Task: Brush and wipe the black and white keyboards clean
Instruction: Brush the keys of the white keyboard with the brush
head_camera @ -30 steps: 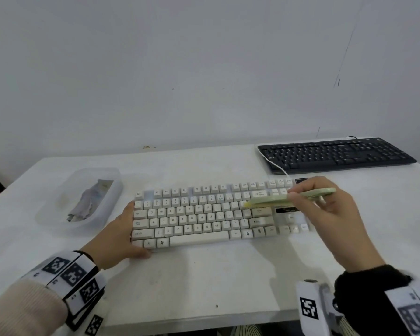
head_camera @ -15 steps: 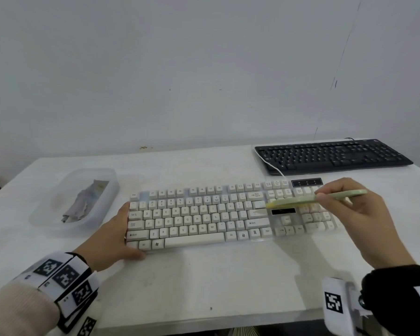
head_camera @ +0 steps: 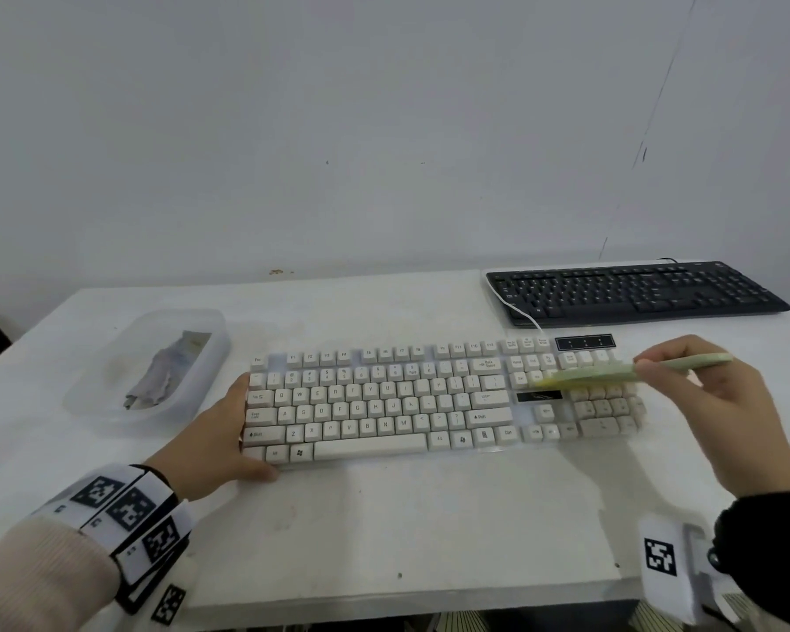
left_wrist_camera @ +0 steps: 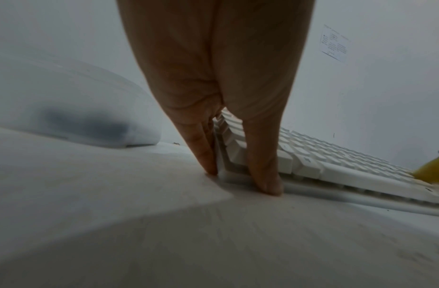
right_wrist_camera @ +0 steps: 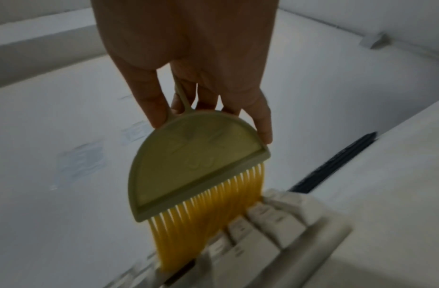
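The white keyboard [head_camera: 384, 403] lies across the middle of the table, and the black keyboard [head_camera: 635, 291] sits at the back right. My left hand [head_camera: 229, 431] braces the white keyboard's left end: straight fingers [left_wrist_camera: 206, 152] lie against its side and the thumb [left_wrist_camera: 265, 171] presses its front edge. My right hand [head_camera: 648, 364] pinches the handle of a green brush [head_camera: 612, 371] with yellow bristles. In the right wrist view the brush [right_wrist_camera: 196, 165] reaches down with its bristles among the white keys [right_wrist_camera: 262, 230], near the number pad.
A clear plastic container [head_camera: 215, 321] holding a crumpled grey cloth [head_camera: 156, 371] stands left of the white keyboard. A white cable [head_camera: 521, 312] runs between the two keyboards. The table's front edge is close below my wrists, and a wall stands behind.
My right hand has swept the brush rightwards along the white keyboard, from beside the enter key to the keys by the number pad. My left hand has stayed at the left end.
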A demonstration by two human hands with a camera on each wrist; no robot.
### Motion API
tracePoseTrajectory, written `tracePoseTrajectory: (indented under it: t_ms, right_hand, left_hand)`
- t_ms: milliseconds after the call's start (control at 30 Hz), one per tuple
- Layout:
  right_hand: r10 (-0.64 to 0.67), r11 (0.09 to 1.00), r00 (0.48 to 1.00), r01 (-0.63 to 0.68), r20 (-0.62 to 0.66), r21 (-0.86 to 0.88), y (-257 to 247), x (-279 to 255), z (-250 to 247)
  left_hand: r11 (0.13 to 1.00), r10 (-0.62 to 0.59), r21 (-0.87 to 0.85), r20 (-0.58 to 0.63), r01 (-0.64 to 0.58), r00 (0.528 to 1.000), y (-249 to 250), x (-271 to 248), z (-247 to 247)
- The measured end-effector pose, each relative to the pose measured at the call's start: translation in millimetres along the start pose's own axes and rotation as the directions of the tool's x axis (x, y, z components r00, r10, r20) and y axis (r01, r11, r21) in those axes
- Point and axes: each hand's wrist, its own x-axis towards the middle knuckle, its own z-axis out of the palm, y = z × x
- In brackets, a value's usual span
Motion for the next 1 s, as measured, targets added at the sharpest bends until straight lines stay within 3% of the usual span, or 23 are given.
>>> tracePoseTrajectory:
  t_ms: [133,233,400,533,633,867,1000]
  right_hand:
    - [0.017,0.99,0.983,-0.042,-0.182,-0.131,11.1,7.0,-19.3]
    - [-0.015,0.994,0.978,-0.008,-0.21,-0.106,-3.7,-1.2,-15.7]
    - [-0.127,0.99,0.991,0.124,0.051,0.061,-61.5,-31.1,51.0]
    - [-0.192,0.981,0.944,0.194,0.268,0.018,-92.9,-57.8,136.5]
    - [-0.143,0.98,0.891,0.19,0.43,-0.067,-112.2,-72.0,181.9]
    - [-0.02,0.942,0.845,0.194,0.534,-0.272,-135.8,-81.0,224.8]
    - [0.011,0.949,0.872,0.144,0.489,-0.279,-121.8,-78.0,214.6]
  left_hand:
    - [1.0,-0.008,-0.003,-0.005,0.008,1.0,-0.6,0.9,0.0]
    - [1.0,-0.015,0.0,-0.009,0.015,1.0,0.7,0.3,0.7]
    - [1.0,-0.006,0.014,-0.016,0.006,1.0,2.8,-0.6,0.7]
    - [1.0,-0.001,0.014,-0.003,0.001,1.0,2.0,-0.6,-0.1]
    - [1.0,0.029,0.002,-0.015,-0.029,0.999,2.6,-0.4,0.2]
    - [1.0,0.021,0.023,-0.029,-0.02,0.999,9.5,-0.7,6.5]
    - [0.997,0.053,-0.049,-0.05,-0.055,0.997,0.0,1.2,1.1]
